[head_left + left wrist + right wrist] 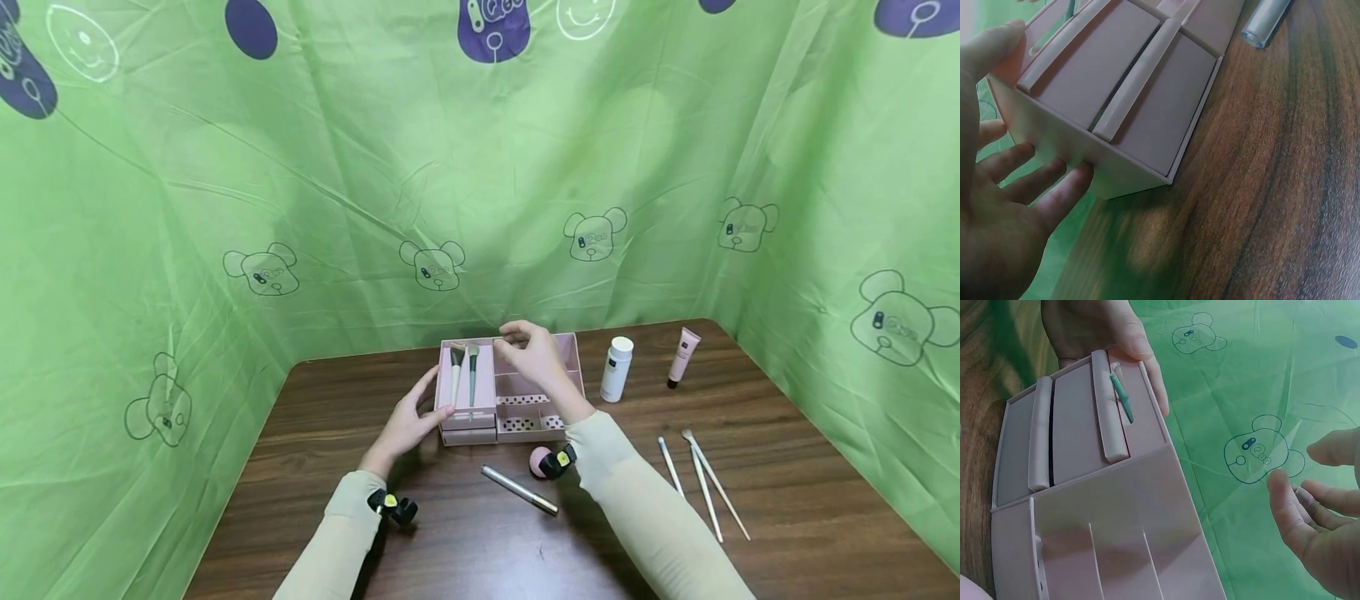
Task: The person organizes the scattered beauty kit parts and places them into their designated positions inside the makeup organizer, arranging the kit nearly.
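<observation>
A pink makeup organizer (465, 419) stands on the table, with two drawers on its left side and open compartments on its right. Two makeup brushes (472, 371) lie on its top left section; one has a green handle. My left hand (407, 427) holds the organizer's left front corner, the thumb over the top edge and the fingertips against the side wall (1054, 125). Above the organizer's back part is my right hand (534, 354). In the right wrist view its fingers (1291, 512) are loosely bent, apart from the thumb, with nothing between them.
A white bottle (617, 371) and a pink tube (682, 358) stand right of the organizer. Several thin brushes (705, 487) lie at the right. In front are a silver tube (519, 490) and a round pink item (537, 461). Green cloth (375, 183) surrounds the table (315, 475).
</observation>
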